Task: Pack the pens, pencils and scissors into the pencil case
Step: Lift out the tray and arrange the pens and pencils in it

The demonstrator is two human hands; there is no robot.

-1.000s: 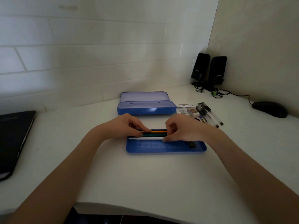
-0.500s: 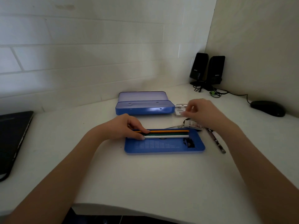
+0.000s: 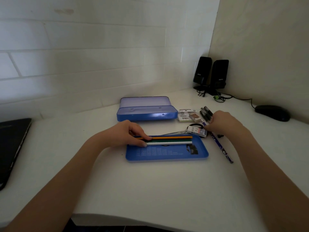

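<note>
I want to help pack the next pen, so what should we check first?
1. Blue tray has bare room near its front edge: ok.
2. Pencils lie side by side in the tray, left hand resting on their ends: ok.
3. Right hand is at the black pens: ok.
4. A pen is held firmly: cannot tell, the fingers are hidden.
5. Scissors packed: not ok, they lie behind the tray.
6. Patterned blue pencil packed: not ok, it lies on the desk.
</note>
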